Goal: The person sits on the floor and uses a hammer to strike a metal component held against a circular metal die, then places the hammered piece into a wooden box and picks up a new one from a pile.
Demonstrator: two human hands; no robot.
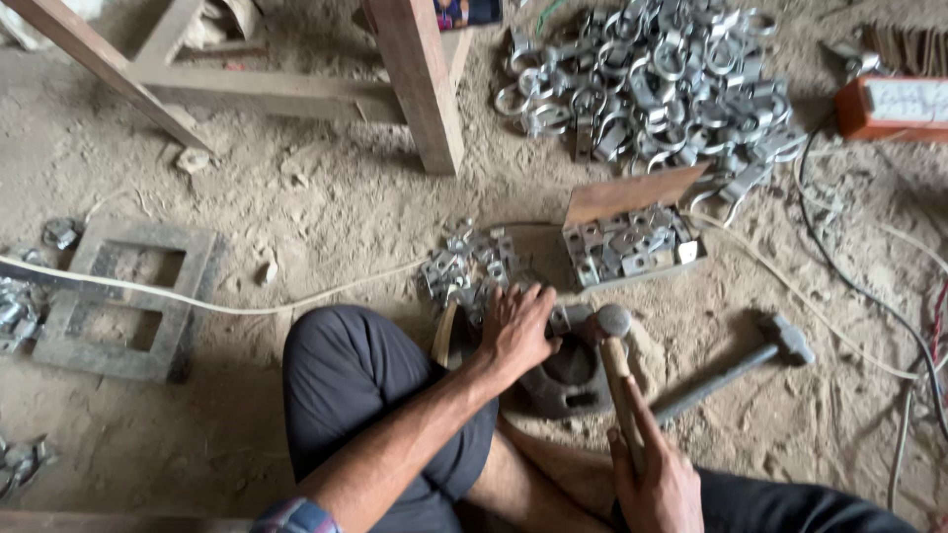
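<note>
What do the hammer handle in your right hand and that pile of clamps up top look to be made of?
Hammer handle, in the right hand: looks like bare wood, pale tan and matte. Pile of clamps: seemingly steel with a zinc-type coating, judging by the bright silver-grey sheen; the exact finish can't be confirmed.

We see a hammer (614, 341) with a pale, smooth wooden handle and a dull grey metal head, held in the right hand (657, 484). The left hand (515, 328) lies on a dark, rough iron block (573, 380). The clamps (652, 84) in the heap are bright, slightly glossy metal. The small pieces (632, 245) sit in a brown cardboard box (632, 192). The ground (326, 197) is dry, matt, sandy earth.
</note>
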